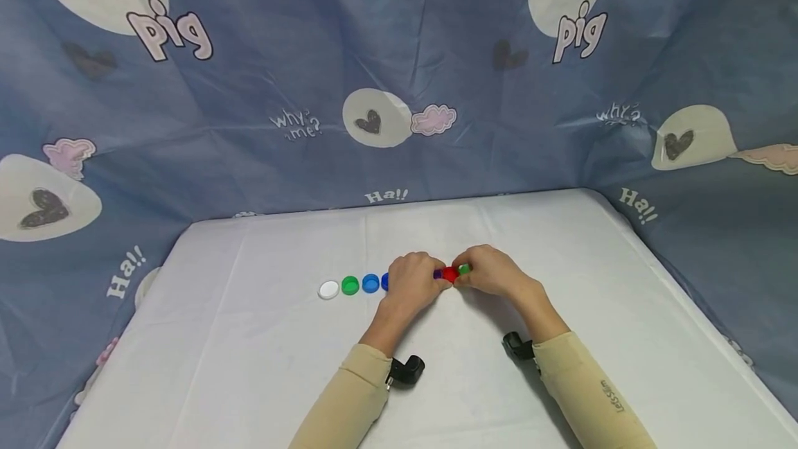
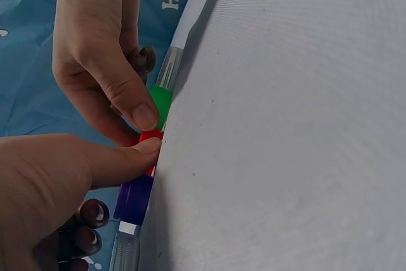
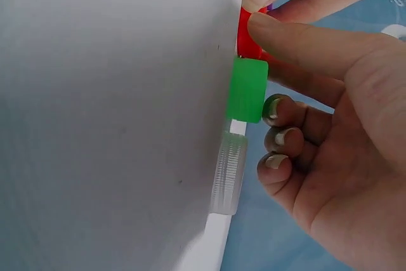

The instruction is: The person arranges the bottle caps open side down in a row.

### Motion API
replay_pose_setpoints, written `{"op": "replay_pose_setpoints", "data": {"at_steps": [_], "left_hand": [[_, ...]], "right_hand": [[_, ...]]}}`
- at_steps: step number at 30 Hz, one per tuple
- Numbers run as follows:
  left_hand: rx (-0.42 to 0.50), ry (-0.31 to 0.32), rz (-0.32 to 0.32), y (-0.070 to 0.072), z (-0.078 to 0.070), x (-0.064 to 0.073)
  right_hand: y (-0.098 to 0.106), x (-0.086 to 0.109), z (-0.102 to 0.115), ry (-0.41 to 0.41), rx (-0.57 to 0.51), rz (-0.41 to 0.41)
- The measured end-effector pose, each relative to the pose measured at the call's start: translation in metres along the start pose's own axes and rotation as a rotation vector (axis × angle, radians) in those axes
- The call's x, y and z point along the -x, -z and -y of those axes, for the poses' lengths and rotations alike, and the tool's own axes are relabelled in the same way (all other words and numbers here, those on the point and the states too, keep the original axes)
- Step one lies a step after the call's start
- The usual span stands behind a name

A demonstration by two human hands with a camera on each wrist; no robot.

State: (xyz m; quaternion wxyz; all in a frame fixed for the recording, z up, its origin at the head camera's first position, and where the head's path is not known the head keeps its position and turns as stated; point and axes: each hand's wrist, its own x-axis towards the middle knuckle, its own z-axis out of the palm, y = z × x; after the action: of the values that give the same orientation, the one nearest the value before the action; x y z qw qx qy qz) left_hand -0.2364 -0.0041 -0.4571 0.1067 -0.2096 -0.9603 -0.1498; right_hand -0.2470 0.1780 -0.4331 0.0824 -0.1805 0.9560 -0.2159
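One red round plastic cap [image 1: 449,274], lower centre of frame, sits pinched by left hand [image 1: 411,283] and right hand [image 1: 492,271], both closed on it, apparently for alignment

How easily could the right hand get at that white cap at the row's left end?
Probably not directly: the left hand is in the way between the right hand and the white cap, and both hands seem to be pinching the red cap.

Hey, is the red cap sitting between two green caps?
No, the left wrist view shows the red cap between a green cap and a purple cap.
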Motion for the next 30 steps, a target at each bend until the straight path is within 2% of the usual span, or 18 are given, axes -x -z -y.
{"op": "replay_pose_setpoints", "data": {"at_steps": [6, 14, 18, 25, 30], "left_hand": [[0.017, 0.016, 0.002, -0.001, 0.003, -0.002], [0.067, 0.049, 0.004, 0.008, 0.004, -0.003], [0.075, 0.033, -0.013, 0.009, 0.005, -0.004], [0.012, -0.035, -0.024, 0.01, 0.008, -0.007], [-0.032, -0.078, -0.066, 0.011, 0.009, -0.009]], "right_hand": [[0.0, -0.001, 0.0, 0.01, 0.001, -0.028], [0.005, 0.002, 0.001, 0.039, -0.016, -0.073], [0.008, 0.002, 0.002, 0.035, -0.039, -0.089], [0.013, 0.003, -0.002, 0.013, -0.125, -0.077], [0.016, 0.002, -0.004, 0.009, -0.208, -0.051]]}}
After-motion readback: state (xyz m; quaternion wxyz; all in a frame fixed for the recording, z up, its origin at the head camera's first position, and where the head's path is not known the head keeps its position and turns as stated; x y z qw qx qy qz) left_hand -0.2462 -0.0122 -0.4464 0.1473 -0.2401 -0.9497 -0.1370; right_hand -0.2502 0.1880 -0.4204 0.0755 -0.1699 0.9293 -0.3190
